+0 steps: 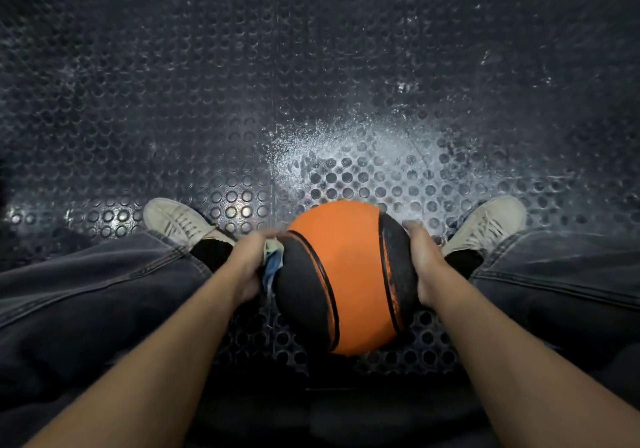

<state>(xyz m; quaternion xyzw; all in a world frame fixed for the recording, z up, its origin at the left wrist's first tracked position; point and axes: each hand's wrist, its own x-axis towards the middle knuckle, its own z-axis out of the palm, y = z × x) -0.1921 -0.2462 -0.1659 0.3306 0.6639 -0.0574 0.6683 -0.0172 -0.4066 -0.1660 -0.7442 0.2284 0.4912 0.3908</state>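
From the head view, an orange and black ball [349, 274] sits between the two hands, low over the studded rubber floor [311, 84]. The left hand [247, 267] grips a blue-green cloth [272, 267], pressing it against the ball's left side. The right hand [424, 264] lies flat, fingers extended, on the ball's right side. Pale shoes [180, 222] flank it.

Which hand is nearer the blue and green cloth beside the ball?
Left. The left hand holds the blue and green cloth against the orange and black ball; the right hand is on the ball's opposite side.
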